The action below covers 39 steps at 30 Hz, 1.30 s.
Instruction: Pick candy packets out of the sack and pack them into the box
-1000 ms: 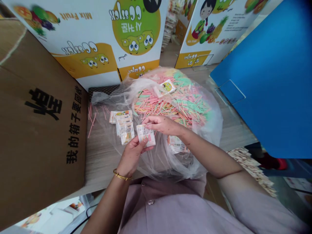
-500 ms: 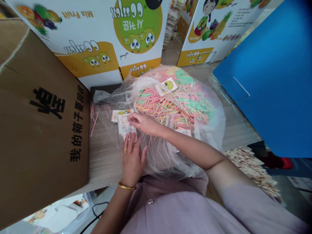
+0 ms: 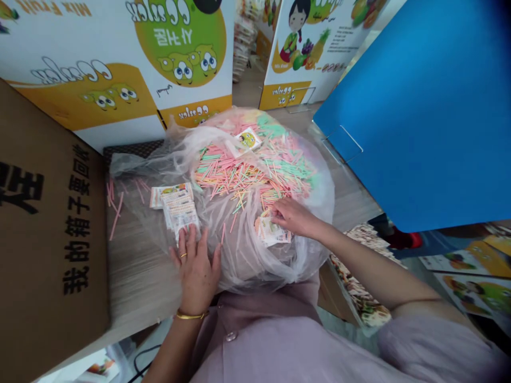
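Note:
My left hand lies with fingers spread, its fingertips on the lower end of an overlapping row of small printed packets. My right hand is curled at a second little pile of packets, thumb and fingers pinched at the upper edge of a packet. Just beyond it, thin pink, green and yellow candy sticks fill a large clear plastic bag whose mouth is spread open. One more packet with a green cartoon face rests on the sticks.
A brown carton borders the left side. Printed white boxes stand behind the bag, and a blue panel rises at right. Loose pink sticks lie on the table. Below right, a box holds many packets.
My right hand has left the packet row near my left hand and moved right to the other packet pile. My left hand stays at the row. The whole view has shifted.

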{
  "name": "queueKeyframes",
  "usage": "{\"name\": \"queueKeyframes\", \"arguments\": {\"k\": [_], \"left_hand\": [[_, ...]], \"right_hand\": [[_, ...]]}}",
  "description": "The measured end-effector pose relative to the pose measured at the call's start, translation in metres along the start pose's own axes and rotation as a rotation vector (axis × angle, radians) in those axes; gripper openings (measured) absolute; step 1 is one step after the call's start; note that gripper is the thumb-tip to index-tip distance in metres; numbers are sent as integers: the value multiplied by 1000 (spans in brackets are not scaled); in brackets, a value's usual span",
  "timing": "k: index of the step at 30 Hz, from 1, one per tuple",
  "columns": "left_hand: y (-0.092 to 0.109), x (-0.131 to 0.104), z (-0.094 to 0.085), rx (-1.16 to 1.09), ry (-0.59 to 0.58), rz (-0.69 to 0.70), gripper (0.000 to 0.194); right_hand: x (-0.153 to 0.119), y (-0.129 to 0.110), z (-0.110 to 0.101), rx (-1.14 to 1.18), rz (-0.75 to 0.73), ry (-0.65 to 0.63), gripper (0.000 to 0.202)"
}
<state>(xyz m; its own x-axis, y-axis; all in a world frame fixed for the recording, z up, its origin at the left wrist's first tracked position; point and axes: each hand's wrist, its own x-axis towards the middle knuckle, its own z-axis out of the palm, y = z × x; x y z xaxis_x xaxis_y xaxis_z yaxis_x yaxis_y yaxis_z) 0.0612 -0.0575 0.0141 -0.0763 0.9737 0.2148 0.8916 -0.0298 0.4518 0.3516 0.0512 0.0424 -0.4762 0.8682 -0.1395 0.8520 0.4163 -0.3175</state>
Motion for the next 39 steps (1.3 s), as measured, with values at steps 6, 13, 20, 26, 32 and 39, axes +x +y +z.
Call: {"name": "queueKeyframes", "arguments": {"k": [6,13,20,26,32,39], "left_hand": [[7,12,-5,-61,106,161,45],[27,15,-5,-258,91,249,38],[35,13,-5,-656,-139,-56,30],[72,24,-1,-1475,-432,-537,51],[69,37,-7,-1575,-295,-777,41],[62,33,-3,-1593,-283,-843,44]], "right_hand": [[-3,9,7,61,6,58,26],[-3,17,8,116,-37,51,6],[-8,3,-12,506,162,304,17],[-5,-68,-3,1242,209,221,34],[-4,-93,14,1195,92,88,28],[-2,-96,14,1137,57,-96,30]]}}
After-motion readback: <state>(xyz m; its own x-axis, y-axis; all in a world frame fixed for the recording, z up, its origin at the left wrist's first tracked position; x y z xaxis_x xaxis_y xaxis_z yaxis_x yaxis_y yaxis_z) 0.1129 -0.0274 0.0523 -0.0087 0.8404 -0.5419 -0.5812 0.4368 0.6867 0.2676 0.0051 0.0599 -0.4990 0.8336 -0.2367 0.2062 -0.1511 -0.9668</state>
